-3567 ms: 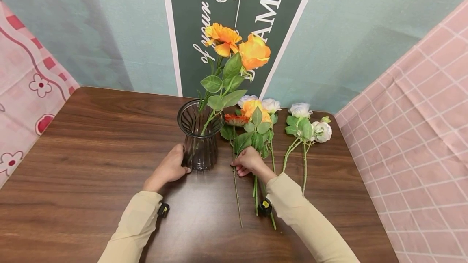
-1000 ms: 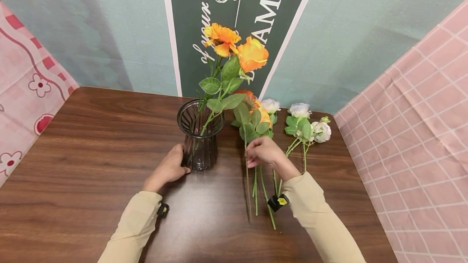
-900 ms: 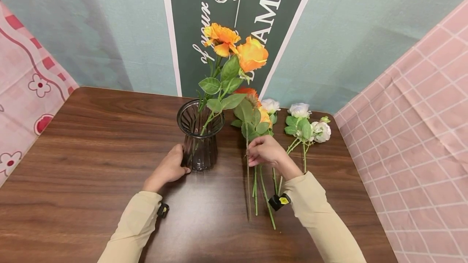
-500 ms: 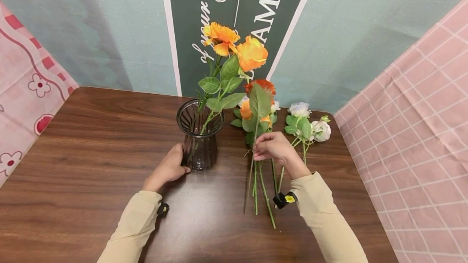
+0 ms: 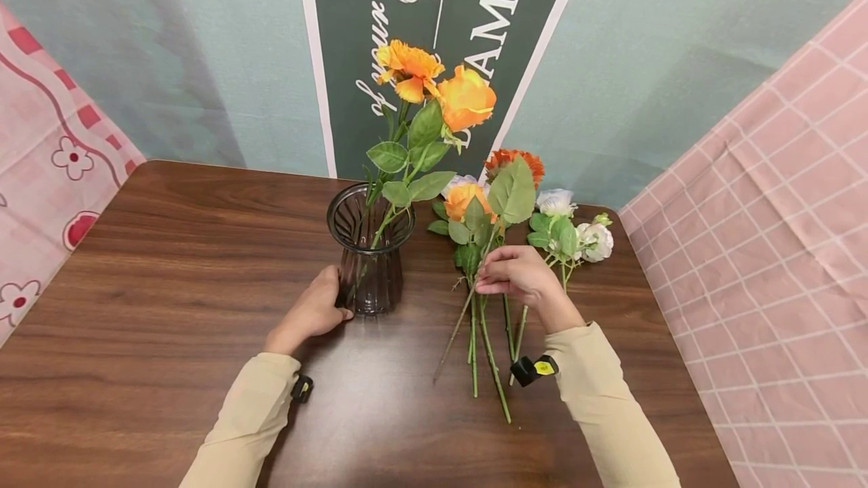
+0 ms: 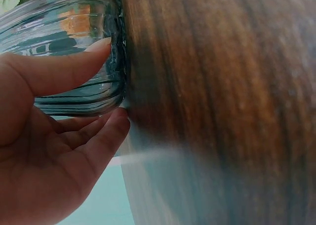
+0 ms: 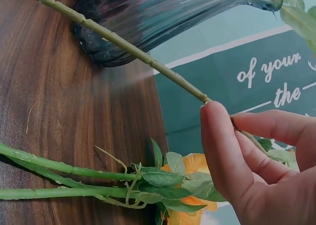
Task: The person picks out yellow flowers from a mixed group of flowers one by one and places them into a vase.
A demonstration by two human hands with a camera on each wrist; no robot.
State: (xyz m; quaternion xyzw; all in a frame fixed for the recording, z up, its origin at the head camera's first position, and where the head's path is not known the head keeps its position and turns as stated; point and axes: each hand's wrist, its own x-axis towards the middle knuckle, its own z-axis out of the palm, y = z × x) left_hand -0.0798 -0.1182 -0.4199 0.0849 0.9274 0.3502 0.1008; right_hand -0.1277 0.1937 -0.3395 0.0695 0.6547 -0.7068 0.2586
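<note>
A dark, see-through ribbed glass vase point(image 5: 373, 277) stands upright on the table, holding an orange carnation-like flower point(image 5: 410, 66) and an orange rose point(image 5: 468, 99). My left hand point(image 5: 315, 307) grips the vase low on its left side; in the left wrist view the thumb lies across the glass near the base, fingers around the other side. My right hand point(image 5: 518, 277) pinches the stem point(image 7: 133, 50) of a red-orange flower point(image 5: 514, 164) between thumb and fingers. That stem slants, its lower end pointing down-left toward me, its big leaf point(image 5: 512, 193) above the hand.
Under and beside the right hand lie an orange rose point(image 5: 465, 200) and other flowers, their green stems point(image 5: 493, 360) toward me. Farther right lie white flowers point(image 5: 597, 242). A teal cloth backdrop point(image 5: 258, 59) rises behind the table point(image 5: 169, 285); a pink checked cloth point(image 5: 766, 209) borders the right.
The right hand has picked the red-orange flower up off the table and moved it rightward. Its stem has tilted, with the lower end swinging left. The left hand and vase stay put.
</note>
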